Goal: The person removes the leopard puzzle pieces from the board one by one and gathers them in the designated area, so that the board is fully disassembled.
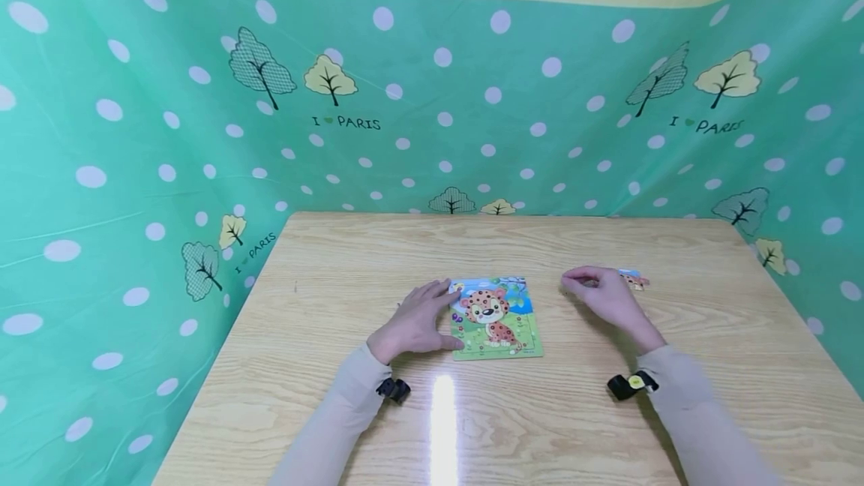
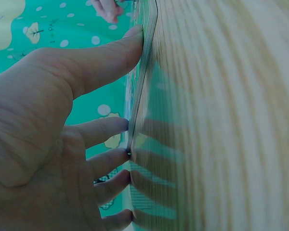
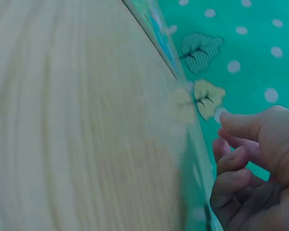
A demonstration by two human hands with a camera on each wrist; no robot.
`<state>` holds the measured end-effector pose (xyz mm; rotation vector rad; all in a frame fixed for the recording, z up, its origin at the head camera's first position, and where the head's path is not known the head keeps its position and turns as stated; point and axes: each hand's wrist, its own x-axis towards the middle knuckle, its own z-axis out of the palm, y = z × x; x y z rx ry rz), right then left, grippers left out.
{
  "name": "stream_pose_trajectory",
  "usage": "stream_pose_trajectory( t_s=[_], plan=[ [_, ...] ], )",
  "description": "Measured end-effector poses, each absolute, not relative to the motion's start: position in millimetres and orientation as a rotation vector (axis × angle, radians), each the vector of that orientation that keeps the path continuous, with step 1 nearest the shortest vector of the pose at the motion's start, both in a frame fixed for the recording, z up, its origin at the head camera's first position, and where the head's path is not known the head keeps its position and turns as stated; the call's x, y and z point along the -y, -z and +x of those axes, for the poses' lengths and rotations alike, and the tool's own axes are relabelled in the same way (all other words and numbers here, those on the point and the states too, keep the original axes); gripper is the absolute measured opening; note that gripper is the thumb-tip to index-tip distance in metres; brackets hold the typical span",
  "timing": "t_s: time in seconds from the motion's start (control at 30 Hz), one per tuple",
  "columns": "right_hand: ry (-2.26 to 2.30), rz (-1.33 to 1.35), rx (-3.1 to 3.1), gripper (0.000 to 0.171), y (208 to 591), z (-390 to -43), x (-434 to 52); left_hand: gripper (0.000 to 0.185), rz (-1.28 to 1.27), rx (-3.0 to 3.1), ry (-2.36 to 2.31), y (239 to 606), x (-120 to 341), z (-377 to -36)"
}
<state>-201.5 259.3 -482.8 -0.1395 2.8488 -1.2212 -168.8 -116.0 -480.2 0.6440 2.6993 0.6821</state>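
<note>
The left hand (image 1: 417, 321) lies flat with fingers spread, its fingertips (image 2: 127, 126) touching the left edge of the leopard puzzle (image 1: 496, 319), which sits at the table's (image 1: 337, 276) centre. At the puzzle's three o'clock, the right hand (image 1: 604, 300) hovers, fingers loosely curled, holding nothing visible. Loose puzzle pieces (image 1: 634, 280) lie just beyond it, at one o'clock.
</note>
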Motion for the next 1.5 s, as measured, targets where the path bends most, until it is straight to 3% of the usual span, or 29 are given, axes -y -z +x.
stream_pose_trajectory(
  t_s=[0.27,0.6,1.03,1.5],
  plan=[
    [1.157,-0.297,-2.826,0.029,489.7,-203.6,-224.4,0.098,0.641,-2.695,-0.705,479.6,116.3,-168.5],
    [1.076,-0.445,-2.730,0.044,492.0,-204.9,-195.6,0.098,0.637,-2.694,-0.699,477.9,115.8,-167.4],
    [0.899,-0.498,-2.716,0.056,476.0,-209.9,-181.2,0.100,0.636,-2.700,-0.659,479.3,116.2,-167.8],
    [0.760,-0.435,-2.640,0.057,456.5,-220.9,-172.8,0.100,0.631,-2.697,-0.673,478.3,115.4,-167.5]
  ],
)
